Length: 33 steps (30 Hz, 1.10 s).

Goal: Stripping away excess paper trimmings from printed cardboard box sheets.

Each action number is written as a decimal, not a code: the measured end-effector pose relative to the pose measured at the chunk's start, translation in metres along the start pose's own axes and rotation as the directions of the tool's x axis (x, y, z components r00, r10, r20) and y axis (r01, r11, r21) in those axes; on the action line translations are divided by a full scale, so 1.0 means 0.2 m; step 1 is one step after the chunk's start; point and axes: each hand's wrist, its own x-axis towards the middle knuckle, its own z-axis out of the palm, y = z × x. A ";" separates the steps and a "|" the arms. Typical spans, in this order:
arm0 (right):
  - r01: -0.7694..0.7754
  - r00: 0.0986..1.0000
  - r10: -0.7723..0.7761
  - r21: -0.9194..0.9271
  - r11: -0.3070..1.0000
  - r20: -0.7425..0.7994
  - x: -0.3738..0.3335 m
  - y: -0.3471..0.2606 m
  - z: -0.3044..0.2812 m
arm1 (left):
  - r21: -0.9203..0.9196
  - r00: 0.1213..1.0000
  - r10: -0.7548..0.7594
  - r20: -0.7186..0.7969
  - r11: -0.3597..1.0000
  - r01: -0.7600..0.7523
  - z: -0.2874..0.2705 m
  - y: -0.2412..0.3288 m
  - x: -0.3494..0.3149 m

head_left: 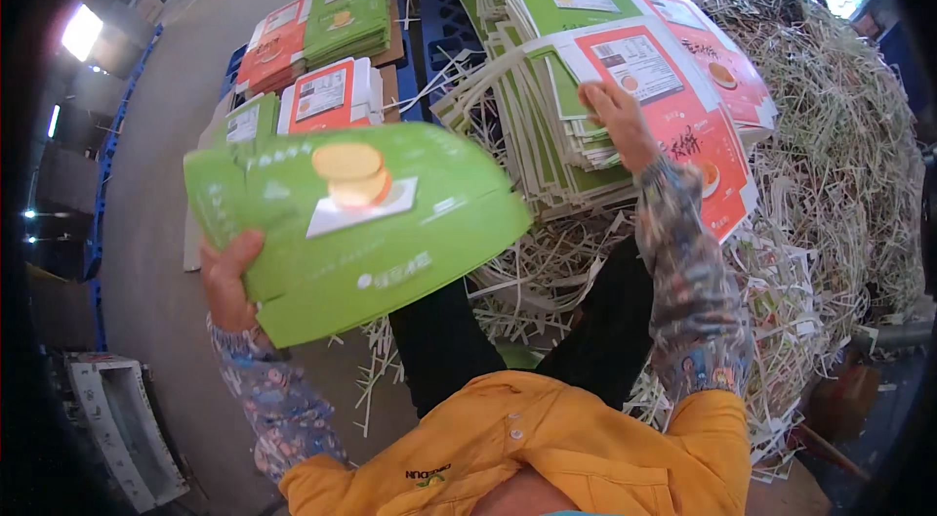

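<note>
"What's nearest?"
"One green carton sheet (420, 199), left of centre, pinched at its edge by the left hand (229, 272), thumb on top."
"The right hand (622, 123)?"
"Upper right, fingers curled over one red-topped stack (698, 116); whether they grip, I can't tell."
"Farther?"
"Upper left: two red piles (327, 96), two green piles (346, 23)."

I hold a big green card sheet (390, 247) up in my left hand (230, 274). It has a curvy edge on top, some white writing, and a picture of round yellow cakes on a white square. By my right hand (621, 123) is a thick pile of green and red sheets (673, 111).
</note>
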 end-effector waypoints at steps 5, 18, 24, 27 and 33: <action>-0.098 0.994 0.107 0.479 0.872 0.007 -0.50 -0.19 -0.25 | -0.301 0.946 0.122 0.301 0.953 -0.028 0.40 -0.02 0.00; -0.412 0.881 0.467 0.364 0.836 -0.074 -1.11 0.05 -0.57 | -0.054 0.470 -0.470 0.748 0.662 0.748 1.05 -1.12 -0.12; -0.225 0.955 0.249 0.148 0.963 -0.163 -1.10 -0.13 -0.56 | -0.025 0.501 -0.428 0.752 0.741 0.671 1.06 -1.18 -0.21; -0.148 0.977 0.139 -0.045 0.988 -0.159 -1.06 -0.47 -0.52 | -0.198 0.502 -0.339 0.795 0.637 0.745 1.16 -1.24 -0.31; 0.027 0.978 -0.133 -0.538 0.842 -0.158 -1.16 -0.99 -0.35 | -0.292 0.405 -0.178 0.897 0.447 0.846 1.32 -1.03 -0.43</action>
